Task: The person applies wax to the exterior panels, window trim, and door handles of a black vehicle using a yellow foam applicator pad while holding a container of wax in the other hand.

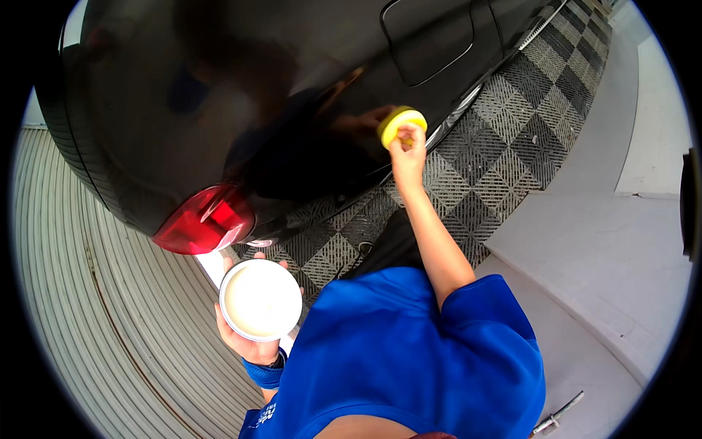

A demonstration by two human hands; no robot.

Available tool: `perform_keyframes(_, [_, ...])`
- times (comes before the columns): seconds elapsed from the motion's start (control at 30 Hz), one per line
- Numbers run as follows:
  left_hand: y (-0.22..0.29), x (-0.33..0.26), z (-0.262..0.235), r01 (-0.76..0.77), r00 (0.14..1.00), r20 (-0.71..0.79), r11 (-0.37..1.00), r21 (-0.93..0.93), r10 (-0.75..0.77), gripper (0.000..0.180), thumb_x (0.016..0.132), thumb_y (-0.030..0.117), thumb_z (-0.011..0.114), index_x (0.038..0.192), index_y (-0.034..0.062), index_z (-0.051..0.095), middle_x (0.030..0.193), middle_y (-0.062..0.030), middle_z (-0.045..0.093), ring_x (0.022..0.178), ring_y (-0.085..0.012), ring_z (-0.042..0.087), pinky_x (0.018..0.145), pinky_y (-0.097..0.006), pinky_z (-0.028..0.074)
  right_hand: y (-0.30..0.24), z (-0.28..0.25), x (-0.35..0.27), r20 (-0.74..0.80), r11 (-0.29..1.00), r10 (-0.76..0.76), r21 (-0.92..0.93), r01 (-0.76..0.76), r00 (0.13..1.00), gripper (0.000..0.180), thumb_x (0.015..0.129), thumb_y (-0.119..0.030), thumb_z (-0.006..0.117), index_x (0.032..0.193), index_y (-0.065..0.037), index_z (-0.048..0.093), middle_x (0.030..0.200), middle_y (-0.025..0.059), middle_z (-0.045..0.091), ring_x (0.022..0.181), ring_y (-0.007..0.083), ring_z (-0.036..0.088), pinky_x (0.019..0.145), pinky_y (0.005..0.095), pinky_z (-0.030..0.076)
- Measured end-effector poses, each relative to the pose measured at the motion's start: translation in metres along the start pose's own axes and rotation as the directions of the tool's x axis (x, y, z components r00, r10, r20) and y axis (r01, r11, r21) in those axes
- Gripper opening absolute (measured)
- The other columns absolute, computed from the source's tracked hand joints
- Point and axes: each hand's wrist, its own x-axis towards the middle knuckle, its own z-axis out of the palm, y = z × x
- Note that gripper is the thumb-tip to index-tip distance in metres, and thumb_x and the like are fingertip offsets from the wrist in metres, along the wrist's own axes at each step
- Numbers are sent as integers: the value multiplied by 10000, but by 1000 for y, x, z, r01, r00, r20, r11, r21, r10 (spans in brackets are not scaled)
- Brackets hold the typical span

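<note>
**One tub (225, 322) and one pad (404, 119), each in hand**

The left hand (252, 350) supported the white, round, open tub, which contained a pale cream substance; the tub hid much of the palm. The right hand (409, 143) pinched the round yellow pad at the side of a black car (314, 132); firm contact could not be confirmed. One blue wristband (265, 374) sat on the left wrist. The car bore one visible red tail light (207, 221), near the tub, and one fuel flap (430, 36) beyond the pad. Checkered floor tiles (504, 154) lay alongside.

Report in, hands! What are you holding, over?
Left hand: holding white tub. Right hand: gripping yellow pad, at side of black car. Nothing seen blocking pad.
</note>
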Motion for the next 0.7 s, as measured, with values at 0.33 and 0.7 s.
perform_keyframes(0.33, [-19,13,60,23,998,60,999,38,-25,750,939,518,549,1584,268,258,1575,-213,314,1396,-552,334,1003,-768,393,-50,-14,44,-16,969,-166,-189,160,986,242,709,14,634,936,-50,580,887,76,559,884,241,549,829,363,457])
perform_keyframes(0.7, [-50,42,149,81,996,42,994,74,-84,729,947,528,532,1584,287,272,1582,-205,316,1421,-546,303,1006,-790,357,-104,-50,106,213,918,-293,-210,336,932,205,699,-15,642,893,-79,621,827,59,543,890,241,539,876,391,420])
